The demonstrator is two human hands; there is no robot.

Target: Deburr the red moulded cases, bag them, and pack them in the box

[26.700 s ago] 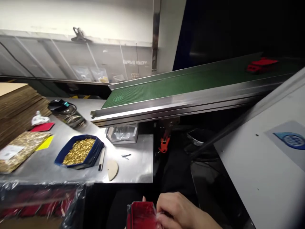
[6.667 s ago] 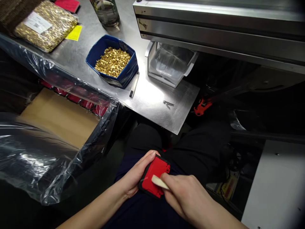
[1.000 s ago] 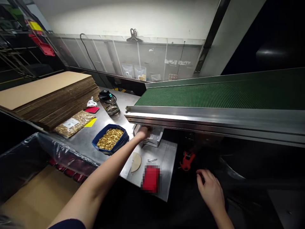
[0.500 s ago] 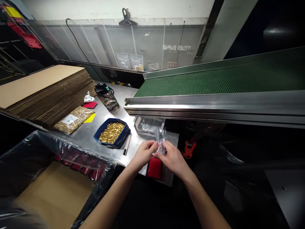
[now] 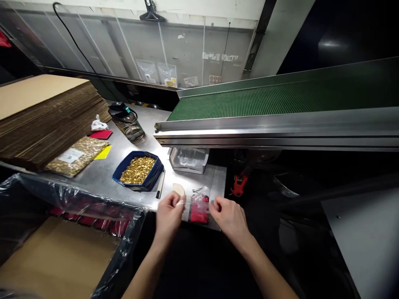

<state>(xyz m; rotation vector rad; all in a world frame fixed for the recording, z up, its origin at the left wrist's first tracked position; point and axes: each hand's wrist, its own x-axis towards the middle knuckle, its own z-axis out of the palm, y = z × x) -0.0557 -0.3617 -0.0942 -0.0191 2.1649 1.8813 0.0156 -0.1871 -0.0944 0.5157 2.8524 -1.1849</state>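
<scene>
A clear plastic bag [image 5: 202, 197] is stretched between my two hands, over a red pouch [image 5: 198, 214] lying at the table's front edge. My left hand [image 5: 170, 211] pinches the bag's left side. On the other side, my right hand [image 5: 229, 214] is closed on the bag's right edge. A pale round piece [image 5: 178, 189] lies just behind my left hand. Small metal items [image 5: 197, 190] rest behind the bag. Further left are a white pen [image 5: 161, 185] and a blue tray [image 5: 116, 170] of gold-coloured pieces.
A grey bin [image 5: 189, 169] of clear bags sits under the conveyor [image 5: 264, 128]. Further left stand a water bottle [image 5: 129, 124], a filled bag [image 5: 81, 155] and stacked cardboard [image 5: 46, 120]. A lined box [image 5: 106, 257] is at the lower left; a red tool [image 5: 239, 185] is at the right.
My hands have moved apart, spreading the bunched clear bag between them. The pale round piece and small metal items have come into view. The whole view has shifted.
</scene>
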